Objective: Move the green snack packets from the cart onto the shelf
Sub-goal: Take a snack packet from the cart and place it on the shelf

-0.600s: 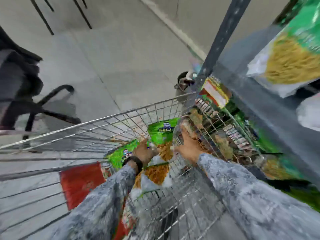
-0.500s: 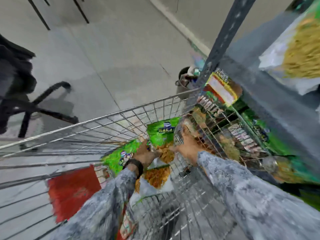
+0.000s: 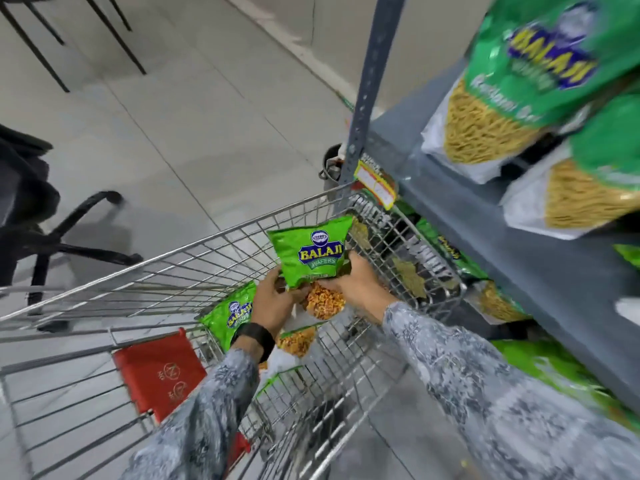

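A green Balaji snack packet (image 3: 310, 252) stands upright above the wire cart (image 3: 194, 258), held from both sides. My left hand (image 3: 275, 301) grips its lower left edge and my right hand (image 3: 356, 289) grips its lower right edge. A second green packet (image 3: 228, 315) lies in the cart under my left wrist, with more packets partly hidden below my hands. The grey metal shelf (image 3: 460, 202) on the right carries green packets (image 3: 512, 88) on its upper level and others on the level below.
The cart's red child-seat flap (image 3: 159, 372) is at the near left. A black office chair base (image 3: 69, 237) stands on the tiled floor to the left. A dark bucket (image 3: 332, 164) sits by the shelf's upright post (image 3: 374, 77).
Both hands have lifted one green packet up out of the pile in the cart; it now stands higher near the cart's front rim. My view has shifted towards the shelf.
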